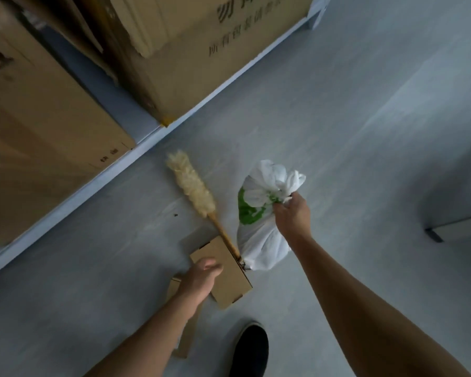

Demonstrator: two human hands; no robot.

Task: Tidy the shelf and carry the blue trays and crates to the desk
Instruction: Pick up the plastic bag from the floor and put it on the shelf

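Grip of right hand point(291, 213) bunches knotted top of white bag point(259, 240)

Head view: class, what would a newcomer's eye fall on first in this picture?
The white bag with green print, mid-frame, gripped at its knotted top by the right hand. Left of it a cream duster lies on the floor, its wooden handle reaching a small cardboard box under the open left hand. Large cartons fill the shelf at upper left.

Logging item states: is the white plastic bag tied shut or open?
Tied shut: the white plastic bag has its top bunched into a knot, gripped by the right hand.
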